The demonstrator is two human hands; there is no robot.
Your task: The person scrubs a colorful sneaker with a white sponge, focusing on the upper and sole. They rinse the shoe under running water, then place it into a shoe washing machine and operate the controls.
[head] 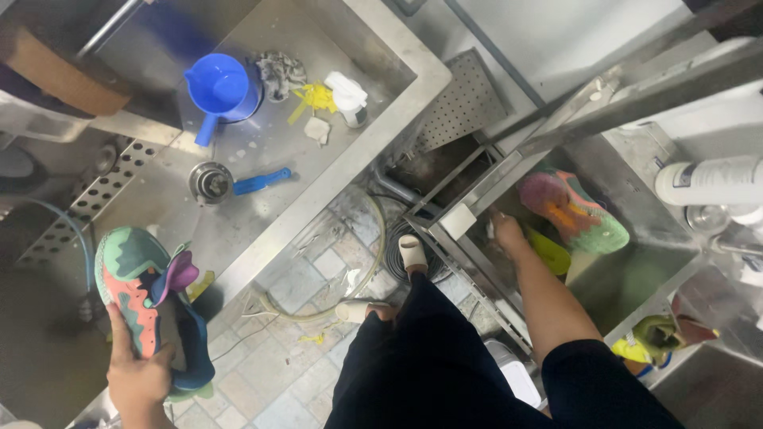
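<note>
My left hand grips a multicoloured sneaker in teal, coral and navy with a purple tongue, held over the near corner of a steel sink. My right hand reaches down into a second steel basin on the right. Its fingers are partly hidden behind the basin's edge, close to a second multicoloured sneaker and a yellow-green piece. Whether that hand holds anything cannot be seen.
The left sink holds a blue scoop jug, a grey rag, yellow scraps, a white bottle, a blue-handled brush and a drain. A hose lies on the tiled floor by my feet. White bottle at right.
</note>
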